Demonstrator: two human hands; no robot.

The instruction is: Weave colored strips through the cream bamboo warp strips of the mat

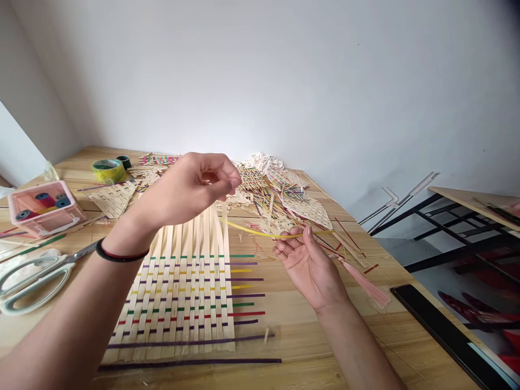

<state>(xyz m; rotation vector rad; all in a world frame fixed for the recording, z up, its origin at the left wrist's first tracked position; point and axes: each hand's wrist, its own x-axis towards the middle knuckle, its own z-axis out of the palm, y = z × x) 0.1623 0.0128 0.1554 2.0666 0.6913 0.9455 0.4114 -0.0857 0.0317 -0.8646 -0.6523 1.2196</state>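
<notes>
A half-woven mat [179,292] of pale flat strips lies before me, crossed by thin purple, green, yellow and red strips whose ends stick out at the right. My left hand [203,187] is raised over the mat's far part, thumb and fingertips pinched. A pale strip [223,216] at the mat's right side rises to those fingers. To the right of the mat, my right hand [311,265] is palm up and grips a thin yellow strip [260,234] between thumb and fingers. The yellow strip's left end reaches the raised pale strips.
Scissors [36,281] and a pink box [46,211] with thread spools stand at left, near a yellow tape roll [109,171]. Woven pieces and loose strips [268,200] pile up at the back. A pink tassel [365,281] and black flat object [442,330] lie right.
</notes>
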